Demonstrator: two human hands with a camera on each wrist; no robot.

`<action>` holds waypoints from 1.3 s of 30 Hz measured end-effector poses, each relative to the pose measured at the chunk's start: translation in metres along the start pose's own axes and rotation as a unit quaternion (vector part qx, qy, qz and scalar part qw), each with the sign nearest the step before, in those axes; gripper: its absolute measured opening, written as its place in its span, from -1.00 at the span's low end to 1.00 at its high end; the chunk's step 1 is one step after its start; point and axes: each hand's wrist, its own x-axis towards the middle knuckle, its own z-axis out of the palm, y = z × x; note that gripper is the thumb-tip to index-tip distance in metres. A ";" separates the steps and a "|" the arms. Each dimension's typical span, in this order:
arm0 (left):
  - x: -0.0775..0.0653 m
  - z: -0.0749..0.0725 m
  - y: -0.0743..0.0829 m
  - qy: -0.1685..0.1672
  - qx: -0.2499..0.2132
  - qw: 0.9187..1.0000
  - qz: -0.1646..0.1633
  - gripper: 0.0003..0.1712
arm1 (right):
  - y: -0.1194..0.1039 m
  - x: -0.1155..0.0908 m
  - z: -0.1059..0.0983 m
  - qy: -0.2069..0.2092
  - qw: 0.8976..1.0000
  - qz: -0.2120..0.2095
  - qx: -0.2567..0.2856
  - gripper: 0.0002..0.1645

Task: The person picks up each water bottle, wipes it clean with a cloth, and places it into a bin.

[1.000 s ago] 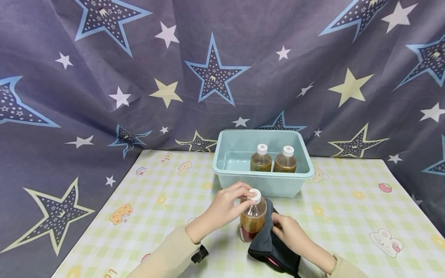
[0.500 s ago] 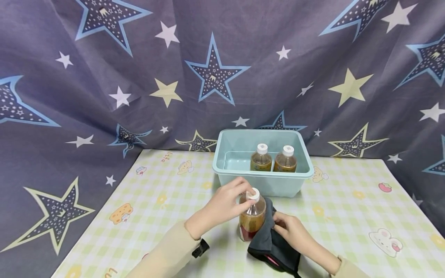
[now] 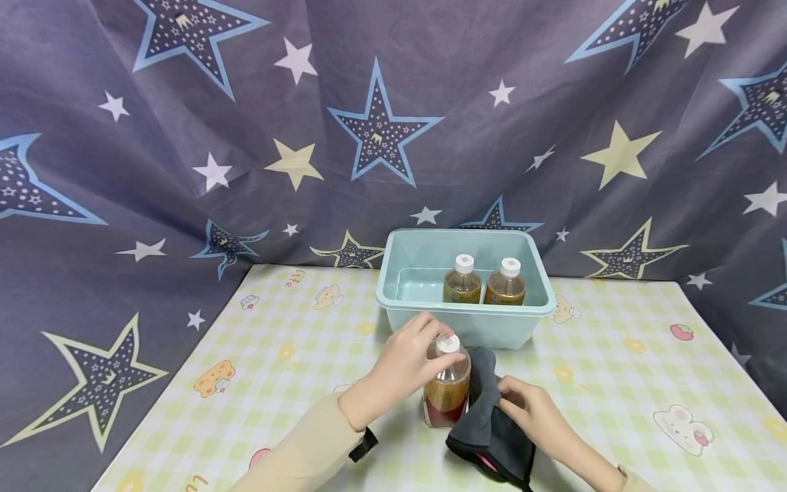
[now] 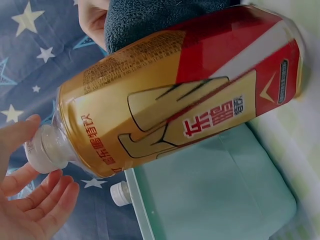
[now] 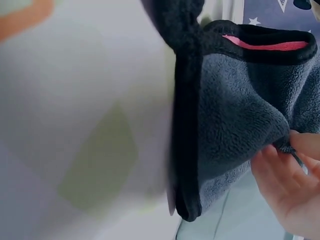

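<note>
A plastic drink bottle (image 3: 445,403) with a gold and red label stands upright on the table in front of the bin. My left hand (image 3: 402,359) pinches its white cap (image 4: 46,150) between thumb and fingers. Against the bottle's right side leans a folded dark grey cloth (image 5: 240,100) with black edging and a bit of pink showing in its fold. My right hand (image 3: 535,410) pinches that cloth between thumb and fingers, as the right wrist view (image 5: 290,180) also shows from close by.
Behind the bottle is a light blue plastic bin (image 3: 461,324). Inside its right half stand two more white-capped bottles, one (image 3: 462,283) left of the other (image 3: 505,287). A checked tablecloth (image 3: 295,383) covers the table, and a star-patterned curtain (image 3: 246,137) hangs behind.
My right hand has drawn the cloth slightly right, away from the bottle's front. The left hand's fingers have shifted a little around the cap; the bottle stays in place.
</note>
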 end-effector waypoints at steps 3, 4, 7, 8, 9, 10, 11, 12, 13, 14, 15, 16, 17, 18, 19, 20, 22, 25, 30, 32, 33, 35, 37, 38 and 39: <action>0.000 -0.001 -0.001 -0.007 -0.022 1.000 -0.006 -0.72 | 0.000 -0.001 -0.001 0.003 1.000 0.004 0.002 -0.83; 0.000 -0.001 -0.002 -0.010 -0.032 0.999 -0.009 -0.73 | 0.001 -0.001 -0.002 0.004 1.000 0.006 0.003 -0.84; 0.000 -0.003 -0.003 -0.025 -0.072 0.997 -0.023 -0.73 | 0.001 -0.001 -0.002 0.008 1.000 0.005 0.008 -0.84; -0.001 -0.004 -0.004 -0.030 -0.085 0.996 -0.027 -0.72 | 0.001 -0.001 -0.002 0.009 1.000 0.004 0.009 -0.85; -0.001 -0.004 -0.005 -0.035 -0.098 0.994 -0.031 -0.72 | 0.001 -0.002 -0.002 0.011 1.000 0.002 0.010 -0.85; -0.001 -0.005 -0.005 -0.040 -0.111 0.992 -0.035 -0.72 | 0.001 -0.002 -0.002 0.012 1.000 -0.001 0.011 -0.85; -0.001 -0.005 -0.006 -0.045 -0.123 0.991 -0.039 -0.71 | 0.001 -0.002 -0.002 0.014 1.000 -0.003 0.012 -0.85; -0.001 -0.006 -0.007 -0.049 -0.134 0.989 -0.043 -0.71 | 0.001 -0.003 -0.001 0.015 1.000 -0.006 0.012 -0.85; -0.001 -0.006 -0.008 -0.053 -0.142 0.987 -0.046 -0.71 | 0.001 -0.003 -0.001 0.016 1.000 -0.008 0.013 -0.85; -0.001 -0.007 -0.008 -0.058 -0.149 0.986 -0.049 -0.70 | 0.001 -0.003 -0.001 0.016 1.000 -0.010 0.015 -0.86; -0.002 -0.007 -0.009 -0.062 -0.154 0.985 -0.052 -0.70 | 0.002 -0.003 -0.001 0.016 1.000 -0.013 0.016 -0.86; -0.002 -0.007 -0.010 -0.066 -0.160 0.983 -0.055 -0.71 | 0.002 -0.003 -0.001 0.016 1.000 -0.015 0.016 -0.86; -0.002 -0.007 -0.010 -0.069 -0.165 0.982 -0.057 -0.71 | 0.002 -0.004 -0.001 0.017 1.000 -0.017 0.016 -0.86; -0.002 -0.008 -0.011 -0.073 -0.169 0.981 -0.059 -0.71 | 0.001 -0.004 -0.001 0.017 1.000 -0.017 0.016 -0.86; -0.003 -0.008 -0.012 -0.076 -0.173 0.980 -0.060 -0.71 | 0.001 -0.004 -0.001 0.016 1.000 -0.017 0.016 -0.85; -0.003 -0.009 -0.012 -0.079 -0.176 0.979 -0.061 -0.72 | 0.001 -0.004 -0.002 0.016 1.000 -0.017 0.014 -0.85; -0.003 -0.009 -0.013 -0.083 -0.183 0.978 -0.059 -0.73 | 0.001 -0.003 -0.002 0.015 1.000 -0.014 0.012 -0.85; -0.004 -0.009 -0.015 -0.087 -0.188 0.977 -0.050 -0.74 | 0.000 -0.003 -0.002 0.014 1.000 -0.008 0.011 -0.86; -0.004 -0.010 -0.015 -0.105 -0.193 0.975 -0.042 -0.73 | 0.000 -0.003 -0.002 0.011 1.000 0.000 0.017 -0.86; -0.004 -0.010 -0.015 -0.115 -0.193 0.974 -0.040 -0.73 | 0.000 -0.003 -0.002 0.008 1.000 0.002 0.020 -0.86; -0.004 -0.011 -0.014 -0.120 -0.195 0.973 -0.038 -0.72 | 0.000 -0.003 -0.002 0.007 1.000 0.002 0.021 -0.86; -0.004 -0.011 -0.014 -0.128 -0.198 0.971 -0.031 -0.71 | -0.001 -0.003 -0.003 0.006 1.000 0.003 0.023 -0.87; -0.004 -0.011 -0.013 -0.137 -0.200 0.970 -0.024 -0.71 | -0.001 -0.003 -0.003 0.004 1.000 0.005 0.024 -0.87; -0.004 -0.011 -0.013 -0.140 -0.201 0.969 -0.019 -0.70 | 0.000 -0.002 -0.003 0.003 1.000 0.006 0.025 -0.87; -0.004 -0.011 -0.013 -0.143 -0.201 0.969 -0.015 -0.70 | 0.000 -0.002 -0.003 0.002 1.000 0.007 0.026 -0.87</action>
